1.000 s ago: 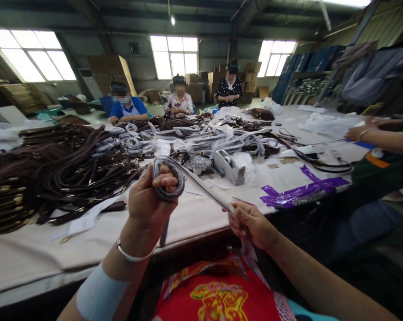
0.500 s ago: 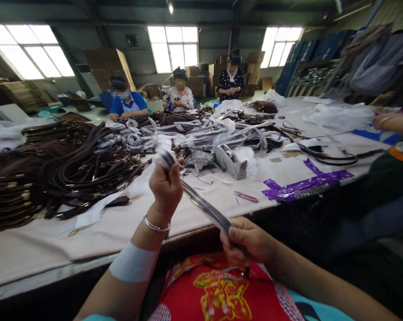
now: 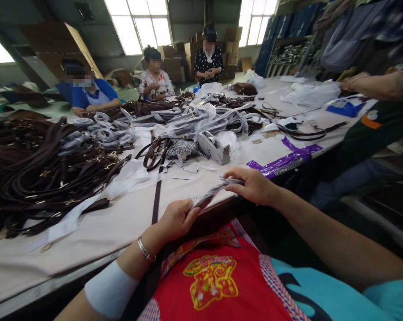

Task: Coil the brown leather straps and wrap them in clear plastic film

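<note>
A strap (image 3: 212, 192) with clear plastic around it stretches between my two hands, low over the table's front edge. My left hand (image 3: 178, 219) is closed on its near-left end. At the far-right end, my right hand (image 3: 253, 185) grips the strap between thumb and fingers. Just beyond my hands lies a loose dark brown strap (image 3: 157, 191), its upper part looped beside a grey speckled packet (image 3: 184, 149). A grey tape dispenser (image 3: 214, 148) stands right of that packet.
Dark brown straps with metal clasps (image 3: 54, 174) are heaped at left. Plastic-wrapped straps (image 3: 191, 118) fill the table's middle. Purple tape (image 3: 285, 158) covers the front edge at right. Several people sit or stand around the table, one person's arm (image 3: 385, 84) reaching in at right.
My left hand has come down and my right hand has moved up and forward. The strap between them now spans a shorter gap. A loose brown strap now shows on the table. The view has shifted right.
</note>
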The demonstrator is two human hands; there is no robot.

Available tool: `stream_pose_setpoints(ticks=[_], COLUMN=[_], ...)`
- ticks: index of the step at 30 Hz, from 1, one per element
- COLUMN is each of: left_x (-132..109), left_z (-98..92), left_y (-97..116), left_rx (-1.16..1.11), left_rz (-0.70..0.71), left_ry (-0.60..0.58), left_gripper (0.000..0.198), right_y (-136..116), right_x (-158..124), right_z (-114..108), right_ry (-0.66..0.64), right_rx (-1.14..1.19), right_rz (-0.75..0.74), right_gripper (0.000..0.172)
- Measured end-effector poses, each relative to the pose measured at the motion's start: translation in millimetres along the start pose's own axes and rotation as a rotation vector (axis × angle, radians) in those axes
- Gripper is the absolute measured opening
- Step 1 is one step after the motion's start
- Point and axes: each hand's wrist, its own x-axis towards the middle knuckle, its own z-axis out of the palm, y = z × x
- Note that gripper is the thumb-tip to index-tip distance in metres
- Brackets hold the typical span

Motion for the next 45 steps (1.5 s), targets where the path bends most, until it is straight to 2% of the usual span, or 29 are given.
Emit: stream_pose_setpoints(ticks=[2, 4, 6, 8, 12, 16, 20, 22, 25, 29, 31, 34, 37, 39, 41, 43, 45], left_x=[-5.8, -10.1, -12.1, -11.9, -5.3, 6.4, 16.3, 19.5, 21.1, 15.5, 9.9, 0.6, -5.9, -7.1, -5.8, -3.4, -2.7], left_z=[1.0, 2.3, 3.3, 2.7, -2.0, -2.1, 6.9, 12.7, 21.2, 29.7, 30.8, 26.5, 16.9, 10.4, 6.4, 6.5, 10.7], left_y=[8.8, 19.1, 30.5, 41.7, 57.2, 57.5, 49.0, 45.1, 41.6, 40.3, 38.3, 29.3, 14.1, 5.3, 1.2, 1.8, 4.6], left_rx=[-0.222, -0.507, -0.808, -1.081, -1.460, -1.580, -1.600, -1.585, -1.560, -1.524, -1.509, -1.450, -1.368, -1.254, -1.057, -0.873, -0.797], left_rz=[-0.098, -0.168, -0.213, -0.251, -0.310, -0.289, -0.264, -0.260, -0.236, -0.245, -0.265, -0.284, -0.342, -0.383, -0.419, -0.454, -0.490], left_ry=[-0.162, -0.245, -0.200, -0.092, 0.055, 0.178, 0.346, 0.429, 0.516, 0.528, 0.462, 0.293, 0.081, -0.107, -0.325, -0.500, -0.562], left_gripper=[0.043, 0.051, 0.054, 0.052, 0.043, 0.041, 0.041, 0.039, 0.039, 0.043, 0.046, 0.053, 0.057, 0.061, 0.056, 0.041, 0.032], right_y=[2.4, 4.4, 5.6, 4.9, -4.3, -17.0, -23.6, -24.1, -22.8, -20.8, -19.3, -13.7, -5.7, -3.0, -3.5, -5.3, -4.9], right_x=[4.4, 6.4, 5.6, 2.5, -5.6, -9.6, -3.9, 0.6, 3.8, -1.2, -5.9, -12.1, -15.5, -16.3, -16.5, -16.3, -15.7], right_z=[-7.7, -5.5, 6.3, 24.5, 66.8, 105.0, 124.2, 125.0, 121.9, 118.0, 113.3, 98.0, 77.7, 68.6, 66.1, 67.9, 68.9], right_ry=[-0.038, -0.104, -0.099, -0.033, 0.054, 0.041, 0.045, 0.067, 0.111, 0.086, 0.039, -0.019, -0.043, -0.147, -0.292, -0.404, -0.476], right_rx=[-0.292, -0.386, -0.298, -0.132, 0.094, 0.362, 0.633, 0.620, 0.464, 0.351, 0.340, 0.221, -0.197, -0.495, -0.671, -0.741, -0.755], right_rz=[-0.218, -0.325, -0.318, -0.293, -0.306, -0.219, -0.063, -0.003, 0.051, 0.042, 0.005, -0.071, -0.170, -0.310, -0.460, -0.551, -0.569], right_gripper=[0.014, 0.019, 0.028, 0.035, 0.043, 0.054, 0.045, 0.043, 0.041, 0.035, 0.033, 0.030, 0.022, 0.020, 0.019, 0.017, 0.018])
